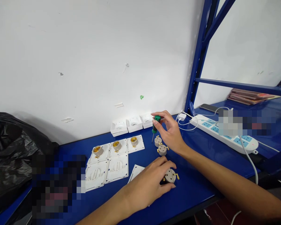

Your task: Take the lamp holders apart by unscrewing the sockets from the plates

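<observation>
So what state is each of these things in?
Screwdriver: nearly upright, tip down, held in the right hand.
Nearest round base: within the curl of the left hand; grip unclear.
Two farther round bases: standing, metal tabs out.
Three back plates: flat, each bearing a socket.
Two front plates: flat, bare of sockets.
White boxes: lined up by the wall.
Power strip: lying flat; on or off unclear.
Black bag: crumpled.

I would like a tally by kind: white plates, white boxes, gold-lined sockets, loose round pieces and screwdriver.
White plates: 6, one partly hidden
White boxes: 3
Gold-lined sockets: 3
Loose round pieces: 3
Screwdriver: 1
Total: 16
</observation>
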The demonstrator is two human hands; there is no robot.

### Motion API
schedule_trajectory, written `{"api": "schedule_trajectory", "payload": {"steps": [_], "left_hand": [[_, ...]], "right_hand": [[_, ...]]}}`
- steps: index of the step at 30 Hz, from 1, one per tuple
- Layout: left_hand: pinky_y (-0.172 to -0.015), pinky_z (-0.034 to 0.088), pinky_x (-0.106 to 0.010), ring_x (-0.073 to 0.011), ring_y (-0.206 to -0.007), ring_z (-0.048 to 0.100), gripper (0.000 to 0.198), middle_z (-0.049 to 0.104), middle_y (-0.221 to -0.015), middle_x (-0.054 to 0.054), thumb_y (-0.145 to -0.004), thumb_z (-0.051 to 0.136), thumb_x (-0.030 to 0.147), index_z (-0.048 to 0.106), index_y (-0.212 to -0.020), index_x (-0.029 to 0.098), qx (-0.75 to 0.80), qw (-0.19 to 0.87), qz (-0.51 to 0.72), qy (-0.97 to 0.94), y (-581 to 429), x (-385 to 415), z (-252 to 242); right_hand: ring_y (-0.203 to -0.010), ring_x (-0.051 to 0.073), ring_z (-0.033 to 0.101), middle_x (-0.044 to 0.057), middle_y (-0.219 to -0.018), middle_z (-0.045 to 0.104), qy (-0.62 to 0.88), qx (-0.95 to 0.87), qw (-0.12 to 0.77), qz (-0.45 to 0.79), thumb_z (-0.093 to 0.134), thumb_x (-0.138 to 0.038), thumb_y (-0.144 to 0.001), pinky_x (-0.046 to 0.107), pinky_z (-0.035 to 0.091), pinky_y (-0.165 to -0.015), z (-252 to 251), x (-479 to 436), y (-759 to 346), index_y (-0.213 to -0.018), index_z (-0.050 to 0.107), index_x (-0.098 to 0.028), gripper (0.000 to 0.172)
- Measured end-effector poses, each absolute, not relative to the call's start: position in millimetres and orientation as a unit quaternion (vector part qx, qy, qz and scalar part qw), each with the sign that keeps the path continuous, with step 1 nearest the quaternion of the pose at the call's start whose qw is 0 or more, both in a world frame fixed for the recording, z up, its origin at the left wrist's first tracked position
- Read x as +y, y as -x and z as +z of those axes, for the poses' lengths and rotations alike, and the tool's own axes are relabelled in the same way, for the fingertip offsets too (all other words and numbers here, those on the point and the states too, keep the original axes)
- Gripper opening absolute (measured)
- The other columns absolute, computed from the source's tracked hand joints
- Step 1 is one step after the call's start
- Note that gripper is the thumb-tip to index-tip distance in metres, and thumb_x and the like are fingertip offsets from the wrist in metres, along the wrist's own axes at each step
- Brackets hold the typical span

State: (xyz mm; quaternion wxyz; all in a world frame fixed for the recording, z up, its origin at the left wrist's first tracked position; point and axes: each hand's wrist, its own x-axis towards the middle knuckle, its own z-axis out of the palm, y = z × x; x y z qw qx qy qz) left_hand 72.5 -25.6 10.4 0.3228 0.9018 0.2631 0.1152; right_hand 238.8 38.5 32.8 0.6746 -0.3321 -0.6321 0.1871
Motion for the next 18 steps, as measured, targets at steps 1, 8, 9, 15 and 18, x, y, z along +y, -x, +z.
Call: {"api": "schedule_trajectory", "payload": {"steps": [1, 8, 9, 15, 18], "left_hand": [[-0.11, 0.051, -0.038, -0.0244, -0.123, 0.065, 0.045, 0.064, -0.128, -0.005, -0.093, 0.081, 0.014, 0.061, -0.131, 0.025, 0.263, 0.311, 0.114, -0.906, -73, -25, 11], [-0.105, 0.054, -0.04, -0.0259, -0.12, 0.066, 0.032, 0.066, -0.124, -0.005, -0.094, 0.075, 0.008, 0.065, -0.121, 0.022, 0.288, 0.268, 0.126, -0.911, -75, -13, 12], [-0.104, 0.055, -0.04, -0.0259, -0.119, 0.067, 0.033, 0.066, -0.125, -0.005, -0.094, 0.075, 0.008, 0.065, -0.121, 0.022, 0.293, 0.268, 0.129, -0.909, -74, -11, 11], [-0.098, 0.058, -0.037, -0.0253, -0.116, 0.069, 0.035, 0.066, -0.129, -0.005, -0.094, 0.074, 0.011, 0.065, -0.126, 0.025, 0.325, 0.268, 0.145, -0.895, -68, -5, 7], [-0.096, 0.058, -0.036, -0.0246, -0.111, 0.071, 0.033, 0.067, -0.126, -0.005, -0.096, 0.074, 0.015, 0.065, -0.127, 0.026, 0.334, 0.264, 0.146, -0.893, -65, -6, 7]], "right_hand": [[-0.083, 0.018, 0.059, 0.003, -0.099, 0.06, 0.334, -0.631, 0.675, 0.188, 0.065, -0.027, -0.102, 0.037, 0.057, -0.073, 33, 39, -239, -0.116, 0.073, -0.029, 0.017], [-0.083, 0.019, 0.06, 0.003, -0.099, 0.06, 0.331, -0.629, 0.676, 0.192, 0.065, -0.029, -0.102, 0.037, 0.057, -0.07, 31, 40, -238, -0.116, 0.073, -0.03, 0.016], [-0.083, 0.019, 0.06, 0.003, -0.099, 0.06, 0.332, -0.63, 0.675, 0.192, 0.065, -0.029, -0.102, 0.038, 0.057, -0.07, 31, 40, -238, -0.116, 0.073, -0.03, 0.016], [-0.082, 0.019, 0.058, 0.003, -0.098, 0.059, 0.335, -0.632, 0.673, 0.187, 0.065, -0.03, -0.101, 0.038, 0.058, -0.07, 31, 40, -239, -0.116, 0.073, -0.03, 0.017], [-0.081, 0.019, 0.058, 0.003, -0.098, 0.059, 0.333, -0.631, 0.675, 0.187, 0.065, -0.029, -0.101, 0.038, 0.058, -0.071, 31, 40, -239, -0.117, 0.073, -0.03, 0.017]]}}
